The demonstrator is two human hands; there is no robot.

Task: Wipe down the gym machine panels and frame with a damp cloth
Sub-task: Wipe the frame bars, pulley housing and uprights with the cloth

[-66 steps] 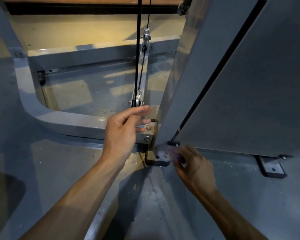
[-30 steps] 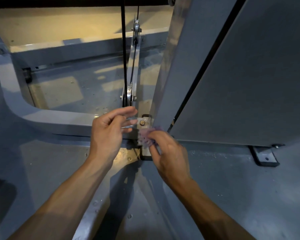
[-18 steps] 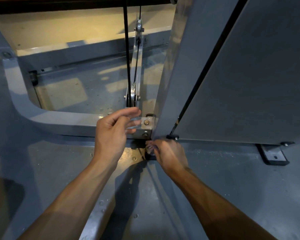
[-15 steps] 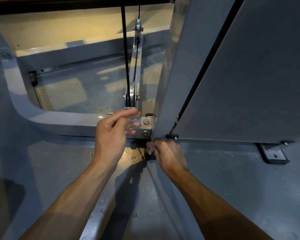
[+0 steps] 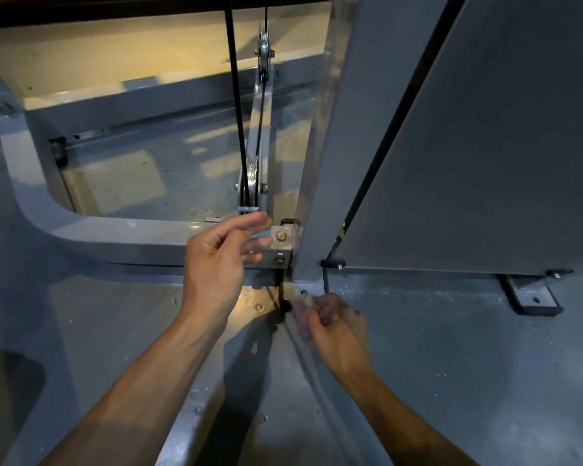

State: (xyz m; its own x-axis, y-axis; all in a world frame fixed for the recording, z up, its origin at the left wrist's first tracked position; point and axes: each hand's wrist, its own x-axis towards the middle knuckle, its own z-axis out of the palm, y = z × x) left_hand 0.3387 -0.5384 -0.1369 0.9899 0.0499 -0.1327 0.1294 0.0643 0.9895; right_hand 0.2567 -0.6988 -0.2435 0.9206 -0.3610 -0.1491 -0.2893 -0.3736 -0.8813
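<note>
One small purplish cloth (image 5: 304,317), bunched and motion-blurred, sits at the foot of the gym machine, where the upright's (image 5: 330,163) base meets the floor plate (image 5: 451,348). The right hand (image 5: 334,326) has it wadded in curled fingers, knuckles toward the camera, pressing into the corner just below the black clip (image 5: 330,264) at the bottom edge of the big grey panel (image 5: 485,146). The cloth sticks out on the hand's left side, i.e. toward the dark gap (image 5: 280,297) betw. the upright and the curved frame rail (image 5: 115,233).

That's the relation that counts: unwiped metal lies up and to the right of the cloth. The upright's long axis runs steeply up from this corner, leaning right in frame; the panel's lower edge runs off right toward a floor bracket (image 5: 532,297). Right hand is already there, so prob. it carries the next stroke, up the upright or along that edge.

The left hand (image 5: 223,260) hovers apart from the cloth, fingers loosely spread, gripping nothing, tips just beside the bolted bracket (image 5: 281,243) at the rail's end. Above it, a pulley (image 5: 251,176) and black cable (image 5: 234,95) rise out of frame. Snag risk there, in my view.
</note>
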